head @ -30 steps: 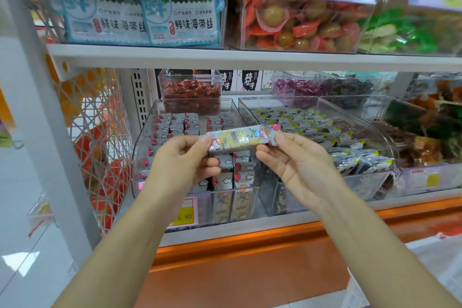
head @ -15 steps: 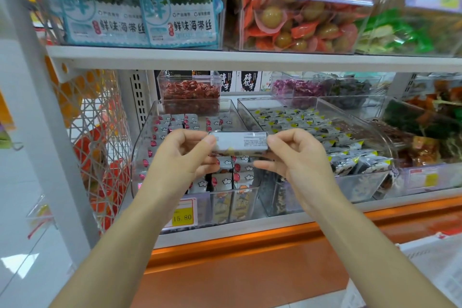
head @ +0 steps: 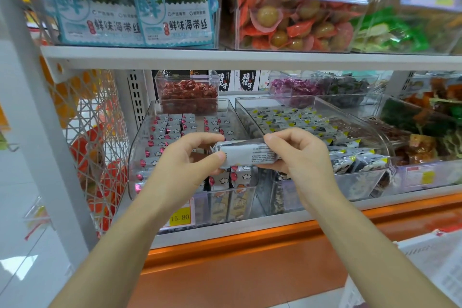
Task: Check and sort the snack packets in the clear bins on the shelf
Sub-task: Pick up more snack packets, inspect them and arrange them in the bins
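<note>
I hold one small snack packet (head: 246,153) by its two ends, its grey-white printed back turned to me. My left hand (head: 192,157) pinches the left end and my right hand (head: 298,155) pinches the right end. The packet hovers above the front of a clear bin (head: 140,137) filled with rows of matching packets marked with red dots and clouds. To the right stands a second clear bin (head: 370,182) with grey, black and yellow packets.
A white shelf board (head: 225,59) runs above the bins, carrying seaweed packs, orange egg packets and green packets. Small tubs of red (head: 188,94) and purple (head: 297,86) snacks stand behind. A white wire basket (head: 90,137) hangs left. An orange ledge (head: 250,237) runs below.
The packet has been flipped from its colourful front to its plain printed back and lowered slightly. Both hands kept hold of its ends.
</note>
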Available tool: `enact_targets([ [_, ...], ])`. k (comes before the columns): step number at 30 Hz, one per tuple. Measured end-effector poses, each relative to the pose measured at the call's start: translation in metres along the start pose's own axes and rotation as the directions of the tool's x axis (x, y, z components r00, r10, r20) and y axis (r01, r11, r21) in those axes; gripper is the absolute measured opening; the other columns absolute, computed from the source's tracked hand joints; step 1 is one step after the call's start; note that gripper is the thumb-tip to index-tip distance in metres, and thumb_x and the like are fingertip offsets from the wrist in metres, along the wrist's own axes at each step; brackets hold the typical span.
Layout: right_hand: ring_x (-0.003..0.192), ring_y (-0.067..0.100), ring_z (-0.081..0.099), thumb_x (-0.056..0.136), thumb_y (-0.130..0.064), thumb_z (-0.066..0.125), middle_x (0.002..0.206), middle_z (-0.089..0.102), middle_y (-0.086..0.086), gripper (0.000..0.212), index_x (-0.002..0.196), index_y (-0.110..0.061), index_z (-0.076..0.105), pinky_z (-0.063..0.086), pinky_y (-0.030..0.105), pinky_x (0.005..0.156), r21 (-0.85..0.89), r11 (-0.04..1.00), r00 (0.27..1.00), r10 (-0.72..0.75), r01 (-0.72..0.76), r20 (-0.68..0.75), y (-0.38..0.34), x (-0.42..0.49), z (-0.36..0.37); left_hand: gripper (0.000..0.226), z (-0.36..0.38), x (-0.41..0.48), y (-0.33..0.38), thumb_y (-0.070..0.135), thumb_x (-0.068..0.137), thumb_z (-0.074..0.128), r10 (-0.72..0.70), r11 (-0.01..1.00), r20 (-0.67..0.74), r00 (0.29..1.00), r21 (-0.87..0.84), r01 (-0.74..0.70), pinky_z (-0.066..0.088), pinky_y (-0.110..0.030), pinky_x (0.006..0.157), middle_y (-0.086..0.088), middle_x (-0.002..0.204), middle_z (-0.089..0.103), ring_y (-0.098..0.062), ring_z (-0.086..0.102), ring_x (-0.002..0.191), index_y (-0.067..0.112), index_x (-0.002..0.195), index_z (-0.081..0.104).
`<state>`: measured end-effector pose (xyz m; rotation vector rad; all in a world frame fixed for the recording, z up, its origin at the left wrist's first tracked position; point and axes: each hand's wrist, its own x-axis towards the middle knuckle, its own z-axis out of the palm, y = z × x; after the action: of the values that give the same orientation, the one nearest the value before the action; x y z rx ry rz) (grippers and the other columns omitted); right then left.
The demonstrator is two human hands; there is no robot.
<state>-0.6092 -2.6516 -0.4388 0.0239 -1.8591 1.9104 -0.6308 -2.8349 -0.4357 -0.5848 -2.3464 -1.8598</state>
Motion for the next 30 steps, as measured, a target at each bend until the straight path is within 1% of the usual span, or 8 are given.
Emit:
enact_targets([
  [6, 0.069, 0.016, 0.068, 0.085, -0.012, 0.066, 0.066, 0.068, 0.001, 0.024, 0.061, -0.015, 0.066, 0.059, 0.033, 0.058, -0.161, 0.984, 0.997, -0.076, 0.073, -0.012, 0.004, 0.0, 0.003, 0.004, 0.007, 0.001, -0.002, 0.021, 0.085, 0.063, 0.003, 1.0, -0.067, 0.998, 0.019, -0.002, 0.058, -0.025, 0.059, 0.007, 0.068, 0.064, -0.008, 0.063, 0.059, 0.019, 0.083, 0.065],
  [10, 0.067, 0.011, 0.068, 0.086, -0.01, 0.065, 0.069, 0.068, 0.004, 0.02, 0.066, -0.007, 0.065, 0.056, 0.025, 0.054, -0.127, 0.99, 0.998, -0.064, 0.067, 0.028, 0.004, -0.002, 0.006, 0.016, 0.006, 0.003, -0.003, 0.024, 0.086, 0.062, 0.004, 1.0, -0.136, 0.991, 0.023, 0.0, 0.05, -0.016, 0.048, 0.009, 0.051, 0.06, -0.013, 0.061, 0.051, 0.011, 0.077, 0.063],
  [18, 0.07, 0.014, 0.068, 0.086, -0.01, 0.065, 0.076, 0.068, 0.01, 0.019, 0.067, -0.007, 0.065, 0.057, 0.027, 0.055, -0.126, 0.989, 0.996, -0.071, 0.077, 0.056, 0.003, -0.004, 0.01, 0.022, 0.005, 0.003, -0.005, 0.026, 0.086, 0.061, -0.002, 0.999, -0.189, 0.982, 0.041, 0.01, 0.054, -0.026, 0.052, -0.001, 0.057, 0.061, -0.013, 0.059, 0.047, 0.007, 0.075, 0.062],
  [21, 0.067, 0.012, 0.069, 0.086, -0.012, 0.065, 0.069, 0.068, 0.002, 0.018, 0.068, -0.008, 0.066, 0.057, 0.028, 0.056, -0.089, 0.995, 0.999, -0.044, 0.044, -0.002, 0.005, -0.003, 0.009, 0.01, 0.006, 0.003, -0.005, 0.027, 0.086, 0.061, 0.024, 0.999, -0.132, 0.991, 0.031, -0.02, 0.051, -0.017, 0.052, 0.006, 0.064, 0.065, -0.009, 0.063, 0.056, 0.018, 0.083, 0.065],
  [23, 0.067, 0.013, 0.069, 0.087, -0.015, 0.065, 0.067, 0.069, 0.0, 0.017, 0.071, -0.009, 0.068, 0.058, 0.027, 0.057, -0.038, 0.999, 0.999, -0.014, 0.012, -0.048, 0.004, -0.001, 0.006, 0.012, 0.007, 0.002, -0.006, 0.028, 0.084, 0.064, 0.068, 0.991, -0.071, 0.995, 0.122, -0.059, 0.056, -0.021, 0.063, 0.006, 0.082, 0.067, -0.007, 0.065, 0.07, 0.029, 0.095, 0.063],
  [25, 0.073, 0.014, 0.071, 0.088, -0.016, 0.063, 0.074, 0.072, 0.001, 0.013, 0.079, -0.011, 0.071, 0.058, 0.025, 0.061, 0.036, 0.999, 1.0, 0.013, -0.013, -0.019, 0.003, 0.001, 0.004, 0.022, 0.008, 0.003, -0.007, 0.029, 0.085, 0.063, 0.112, 0.969, -0.06, 0.992, 0.227, -0.095, 0.055, -0.022, 0.069, 0.008, 0.086, 0.067, -0.004, 0.065, 0.074, 0.034, 0.106, 0.059],
  [27, 0.081, 0.014, 0.071, 0.088, -0.011, 0.061, 0.085, 0.074, 0.0, 0.012, 0.094, -0.017, 0.07, 0.058, 0.026, 0.07, 0.123, 0.992, 0.996, 0.019, -0.03, 0.091, 0.002, 0.001, 0.004, 0.015, 0.009, 0.006, -0.007, 0.028, 0.089, 0.058, 0.128, 0.973, -0.093, 0.987, 0.204, -0.107, 0.053, -0.017, 0.063, 0.005, 0.08, 0.067, -0.002, 0.063, 0.066, 0.031, 0.103, 0.061],
  [30, 0.083, 0.012, 0.071, 0.088, -0.002, 0.06, 0.098, 0.071, -0.002, 0.034, 0.113, -0.025, 0.061, 0.057, 0.024, 0.075, 0.0, 0.998, 0.986, -0.063, 0.064, 0.153, 0.002, 0.004, 0.004, 0.008, 0.01, 0.011, -0.006, 0.028, 0.092, 0.054, 0.137, 0.98, -0.125, 0.983, 0.164, -0.116, 0.048, -0.012, 0.052, 0.007, 0.07, 0.065, -0.001, 0.06, 0.058, 0.032, 0.093, 0.061],
])
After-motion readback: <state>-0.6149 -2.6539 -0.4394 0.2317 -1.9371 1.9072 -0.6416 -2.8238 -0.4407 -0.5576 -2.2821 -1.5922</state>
